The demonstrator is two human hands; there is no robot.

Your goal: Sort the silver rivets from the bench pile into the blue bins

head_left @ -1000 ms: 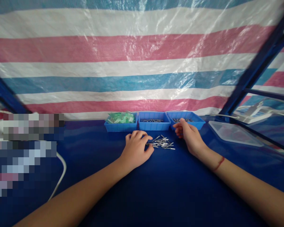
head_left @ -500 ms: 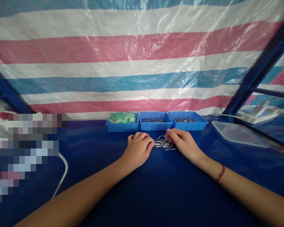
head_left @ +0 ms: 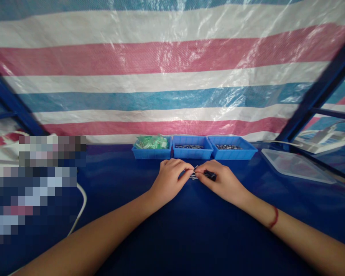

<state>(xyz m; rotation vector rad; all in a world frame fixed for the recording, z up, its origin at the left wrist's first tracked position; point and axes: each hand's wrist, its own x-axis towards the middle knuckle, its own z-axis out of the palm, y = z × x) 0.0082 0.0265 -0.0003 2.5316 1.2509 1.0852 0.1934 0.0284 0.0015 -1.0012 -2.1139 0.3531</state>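
Observation:
My left hand (head_left: 171,178) and my right hand (head_left: 222,178) meet fingertip to fingertip over a small pile of thin metal pieces (head_left: 193,176) on the dark blue table (head_left: 172,234). Each hand is closed in a pinch, thumb against fingers. What the fingertips hold is too small to make out. Much of the pile lies hidden behind my right hand. Just beyond stand three blue trays: the left one (head_left: 151,154) has green packets, the middle one (head_left: 192,154) long thin metal pieces, the right one (head_left: 234,154) small metal pieces.
A translucent flat lid (head_left: 297,165) lies at the right, near a white device (head_left: 323,140) with a cable. On the left a white cable (head_left: 82,207) curves beside a pixelated area. Striped plastic sheeting (head_left: 166,57) hangs behind, between blue frame posts.
My right hand has moved left and my left hand slightly right, so their fingertips now meet. The right hand covers more of the pile. The view has shifted slightly.

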